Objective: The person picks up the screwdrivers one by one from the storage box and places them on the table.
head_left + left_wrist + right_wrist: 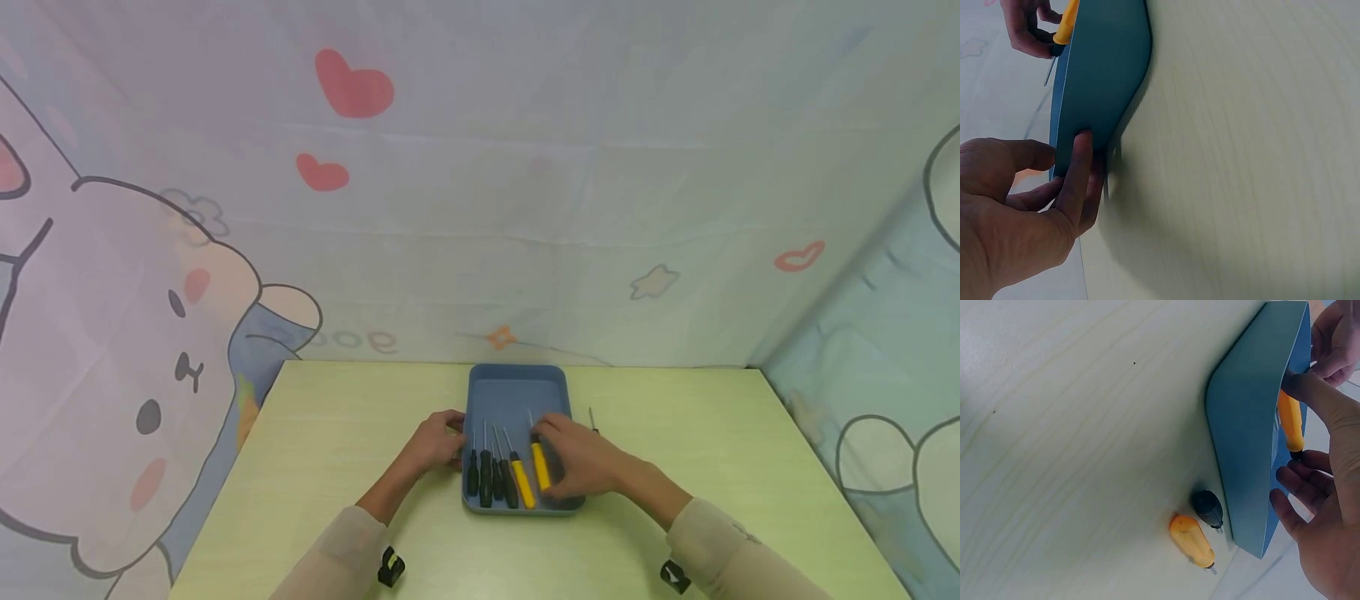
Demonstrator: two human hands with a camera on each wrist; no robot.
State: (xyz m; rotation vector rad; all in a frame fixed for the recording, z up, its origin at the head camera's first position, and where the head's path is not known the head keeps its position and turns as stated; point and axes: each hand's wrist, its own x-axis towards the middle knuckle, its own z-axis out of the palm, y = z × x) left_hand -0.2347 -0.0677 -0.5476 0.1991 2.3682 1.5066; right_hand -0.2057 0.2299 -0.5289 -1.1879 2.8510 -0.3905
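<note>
A blue tray (517,386) holds several screwdrivers side by side, some black-handled (486,479) and one yellow-handled (522,485), shanks pointing to the far end. At the tray's left side my left hand (437,442) grips the wall, with fingers against its outside and the thumb at the rim. My right hand (581,457) is over the tray's right part. Between its thumb and fingers it pinches another yellow-handled screwdriver (1291,422), thumb at the handle's end and fingertips near the shank. Its shank lies inside the tray in the head view.
Outside the tray on the right, a black-handled screwdriver (1208,509) and a yellow-handled one (1191,540) lie on the light wood table (360,408). Small black clip-like pieces (391,567) show beside the sleeves. A printed cloth (480,208) hangs behind the table.
</note>
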